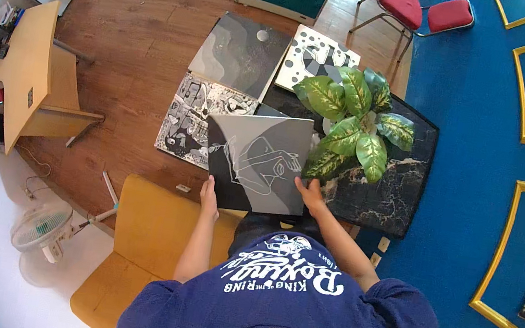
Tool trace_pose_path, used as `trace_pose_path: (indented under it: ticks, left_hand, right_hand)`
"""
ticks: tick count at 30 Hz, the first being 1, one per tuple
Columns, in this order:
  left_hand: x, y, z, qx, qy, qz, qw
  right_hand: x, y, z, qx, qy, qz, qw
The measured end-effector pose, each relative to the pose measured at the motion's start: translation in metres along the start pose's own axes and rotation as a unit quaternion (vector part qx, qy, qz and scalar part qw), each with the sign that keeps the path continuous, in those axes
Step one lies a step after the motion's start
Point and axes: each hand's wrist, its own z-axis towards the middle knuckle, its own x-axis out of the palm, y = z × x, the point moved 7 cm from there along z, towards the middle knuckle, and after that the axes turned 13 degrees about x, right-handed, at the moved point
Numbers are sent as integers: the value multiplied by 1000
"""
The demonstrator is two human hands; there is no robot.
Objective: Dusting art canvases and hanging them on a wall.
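Note:
Between my two hands is a painted canvas (pixel 262 164) in black and greys, with white line drawing of hands on it. My left hand (pixel 210 198) grips its lower left edge, and my right hand (pixel 310 197) holds the right edge near the bottom. Past it, on a black marble-patterned table (pixel 384 184), lie more canvases: a grey one with wavy bands and a pale disc (pixel 245 51), a dotted black-and-white one (pixel 317 58), and a densely doodled one (pixel 187 117). The held canvas overlaps a corner of the doodled one.
A leafy potted plant (pixel 355 122) stands on the table, close to my right hand. Behind my left arm is a mustard sofa (pixel 163 231). A pedestal fan (pixel 43 226), a wooden desk (pixel 31 68) and a red chair (pixel 401 2) stand farther off. Gold frames (pixel 507 226) line the blue wall.

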Motion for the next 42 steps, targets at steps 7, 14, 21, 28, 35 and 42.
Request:
trace_pose_path:
  ticks: [7,14,21,28,35,42]
  left_hand:
    - [-11,29,-7,-88,-11,-187,978]
    - [5,9,-10,-64,21,-205,976]
    - [92,-75,-15,-32,152,-285,946]
    - [206,-142,-56,-29,261,-305,915]
    - [319,-185,-156,-55,362,-319,874]
    - [381,-161,-221,17,506,-224,833]
  right_hand:
    - [12,97,-37,-106,46,93,989]
    - [-9,199,-109,-246,160,33,955]
    - [-93,248,-179,-320,103,-32,941]
    - [-180,164,-143,-278,99,502,813]
    - [-184,86,-107,-327,-88,456,823]
    - [-276,108,-185,-265,-99,665,691]
